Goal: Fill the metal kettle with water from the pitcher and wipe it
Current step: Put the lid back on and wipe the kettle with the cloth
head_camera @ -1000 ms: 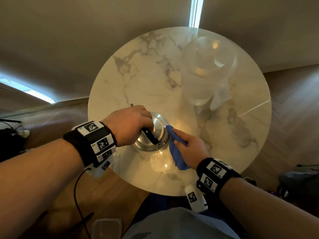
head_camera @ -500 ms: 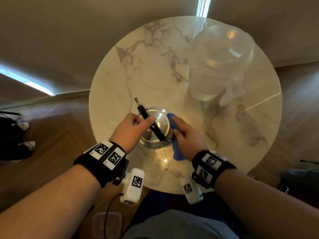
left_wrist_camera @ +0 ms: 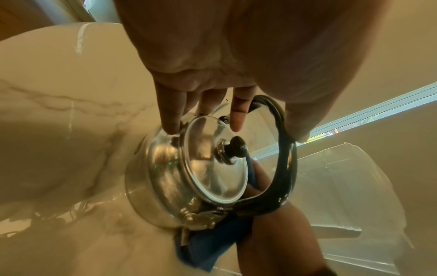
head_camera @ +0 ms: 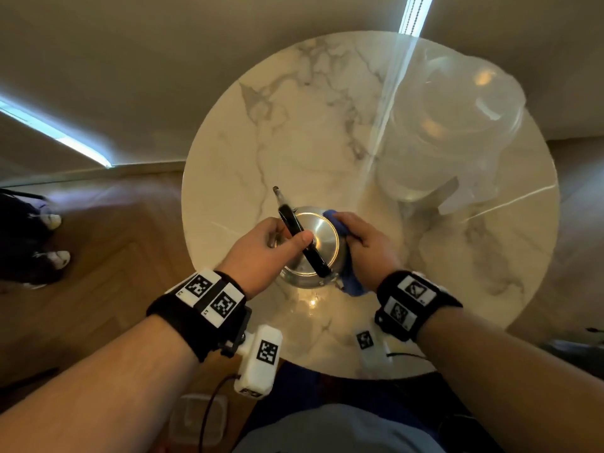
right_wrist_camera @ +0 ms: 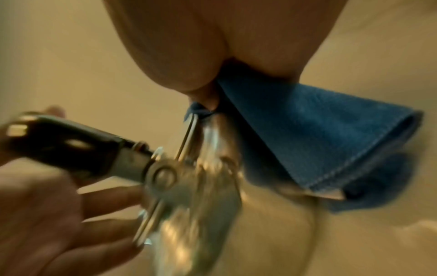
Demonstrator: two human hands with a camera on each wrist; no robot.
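A shiny metal kettle (head_camera: 322,238) (left_wrist_camera: 170,179) (right_wrist_camera: 201,205) with its lid on stands at the front of the round marble table (head_camera: 261,142). Its black handle (head_camera: 299,235) (left_wrist_camera: 287,168) arches over the lid. My left hand (head_camera: 261,253) (left_wrist_camera: 212,104) touches the kettle's left shoulder with straight fingertips, and its thumb presses on the handle. My right hand (head_camera: 366,246) grips a folded blue cloth (head_camera: 351,284) (right_wrist_camera: 319,134) (left_wrist_camera: 208,248) and presses it against the kettle's right side. A clear plastic pitcher (head_camera: 451,132) (left_wrist_camera: 343,186) stands at the back right.
The table's near edge lies just past my wrists, with wooden floor around it. Pale shoes (head_camera: 49,237) lie on the floor at the far left. A clear lidded box (head_camera: 199,420) sits on the floor below my left forearm.
My left hand left its overhand grip on the handle and now braces the kettle from the left, thumb on the handle. The right hand slid the cloth farther along the kettle's right side.
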